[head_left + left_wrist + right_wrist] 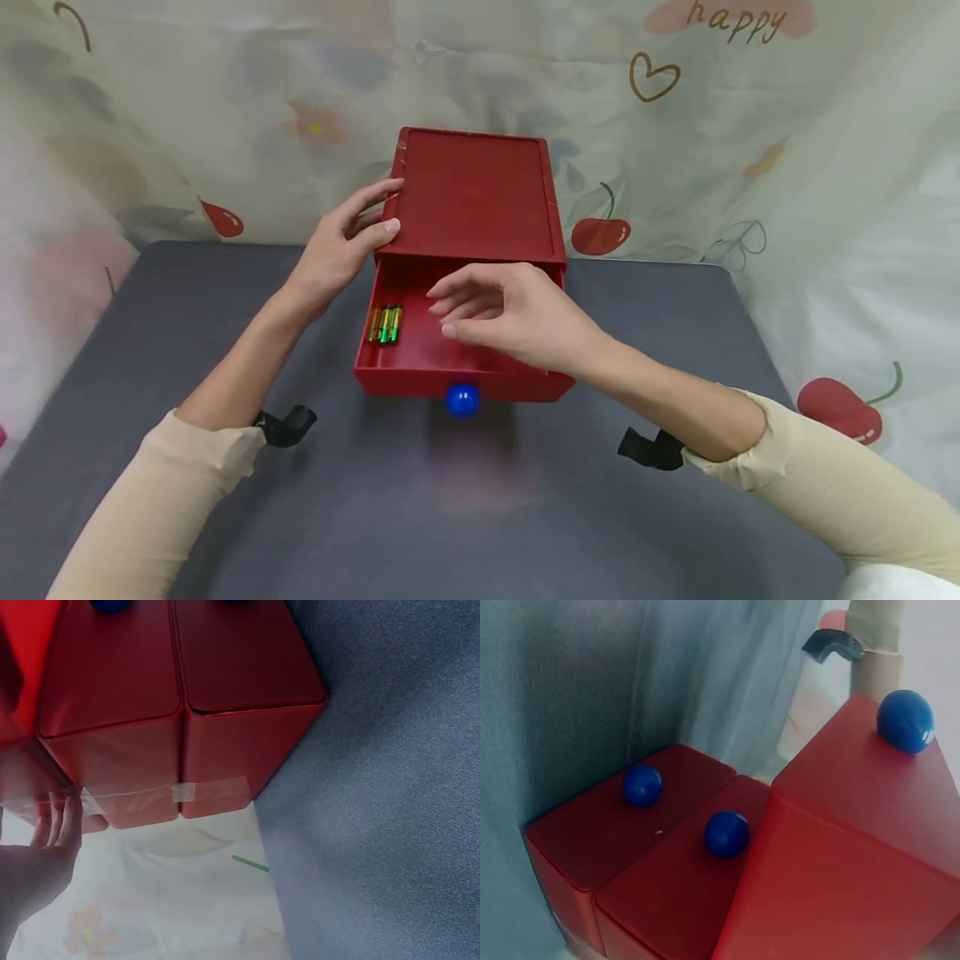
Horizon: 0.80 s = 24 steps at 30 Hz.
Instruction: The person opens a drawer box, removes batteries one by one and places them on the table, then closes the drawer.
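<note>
A red drawer cabinet [474,193] stands on the table with its top drawer [420,382] pulled out toward me. Small green-and-gold batteries [386,325] lie side by side at the drawer's left wall. My left hand [330,254] rests on the cabinet's left side, thumb and fingertips at the top edge; the left wrist view shows its fingers [69,821] against the side panel. Over the right part of the open drawer hovers my right hand [525,321], fingers loosely bent with nothing visible between them. It hides part of the drawer floor.
Blue round knobs mark the drawers: one on the pulled-out drawer [905,721], others on two closed lower drawers [726,834]. A grey table [300,517] lies under the cabinet. A patterned curtain [480,75] hangs close behind it. Black straps [285,427] hang at the sleeves.
</note>
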Motion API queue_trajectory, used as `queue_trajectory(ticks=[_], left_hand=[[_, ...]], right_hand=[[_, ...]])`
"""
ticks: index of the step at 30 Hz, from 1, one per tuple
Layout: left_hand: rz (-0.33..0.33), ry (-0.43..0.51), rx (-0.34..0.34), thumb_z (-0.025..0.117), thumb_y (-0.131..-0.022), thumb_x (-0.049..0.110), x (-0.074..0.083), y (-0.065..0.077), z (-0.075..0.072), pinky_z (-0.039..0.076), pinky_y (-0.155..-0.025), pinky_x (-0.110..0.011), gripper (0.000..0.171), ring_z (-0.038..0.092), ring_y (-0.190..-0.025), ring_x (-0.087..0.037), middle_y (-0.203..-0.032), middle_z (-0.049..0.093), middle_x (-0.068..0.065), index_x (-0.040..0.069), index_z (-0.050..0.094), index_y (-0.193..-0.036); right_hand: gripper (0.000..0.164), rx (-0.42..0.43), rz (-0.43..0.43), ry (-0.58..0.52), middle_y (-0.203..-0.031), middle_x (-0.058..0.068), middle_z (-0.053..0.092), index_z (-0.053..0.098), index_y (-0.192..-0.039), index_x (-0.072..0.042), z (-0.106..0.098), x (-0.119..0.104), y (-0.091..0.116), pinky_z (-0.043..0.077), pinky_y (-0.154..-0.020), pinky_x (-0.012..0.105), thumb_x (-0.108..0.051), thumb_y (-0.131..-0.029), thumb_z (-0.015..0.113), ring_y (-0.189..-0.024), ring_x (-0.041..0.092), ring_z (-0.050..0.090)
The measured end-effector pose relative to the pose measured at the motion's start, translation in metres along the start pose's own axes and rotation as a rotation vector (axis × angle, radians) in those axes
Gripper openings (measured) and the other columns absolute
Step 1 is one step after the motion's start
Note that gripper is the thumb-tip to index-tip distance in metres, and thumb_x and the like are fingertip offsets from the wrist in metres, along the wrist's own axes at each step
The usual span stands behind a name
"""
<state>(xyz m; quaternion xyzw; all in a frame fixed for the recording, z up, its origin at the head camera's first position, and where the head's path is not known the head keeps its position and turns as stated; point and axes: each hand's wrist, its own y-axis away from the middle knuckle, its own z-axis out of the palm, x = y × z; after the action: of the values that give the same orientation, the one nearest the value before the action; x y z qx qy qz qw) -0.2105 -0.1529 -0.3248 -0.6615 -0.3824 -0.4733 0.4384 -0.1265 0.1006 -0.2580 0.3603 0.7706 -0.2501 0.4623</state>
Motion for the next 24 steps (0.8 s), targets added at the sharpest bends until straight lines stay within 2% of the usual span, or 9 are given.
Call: queue_trajectory(ticks=[4,13,24], left_hand=[[0.008,0.009,-0.015,0.058,-0.100,0.027,-0.002,-0.002,0.003,0.038,-0.109,-0.050,0.054,0.034,-0.142,-0.026,-0.155,0.037,0.005,0.026,0.043,-0.151],[0.005,0.013,0.005,0.058,-0.100,0.026,0.000,0.000,0.001,0.037,-0.109,-0.051,0.053,0.034,-0.142,-0.027,-0.154,0.038,0.004,0.024,0.043,-0.151],[0.001,0.013,0.010,0.059,-0.100,0.027,0.001,0.001,-0.002,0.037,-0.109,-0.050,0.053,0.036,-0.141,-0.026,-0.154,0.039,0.004,0.025,0.044,-0.151]], right_hand=[[0.034,-0.007,0.031,0.040,-0.114,0.004,0.070,0.067,-0.123,-0.002,-0.001,0.002,-0.003,0.055,-0.087,0.028,-0.010,-0.090,0.073,-0.096,0.012,0.070],[0.037,-0.037,0.072,0.157,-0.108,0.000,0.073,0.068,-0.124,-0.006,0.006,0.008,-0.020,0.054,-0.088,0.026,-0.016,-0.089,0.076,-0.096,0.007,0.069],[0.039,-0.093,0.141,0.221,-0.107,-0.001,0.073,0.067,-0.125,-0.007,0.013,0.011,-0.037,0.053,-0.088,0.024,-0.019,-0.088,0.077,-0.091,0.006,0.070]])
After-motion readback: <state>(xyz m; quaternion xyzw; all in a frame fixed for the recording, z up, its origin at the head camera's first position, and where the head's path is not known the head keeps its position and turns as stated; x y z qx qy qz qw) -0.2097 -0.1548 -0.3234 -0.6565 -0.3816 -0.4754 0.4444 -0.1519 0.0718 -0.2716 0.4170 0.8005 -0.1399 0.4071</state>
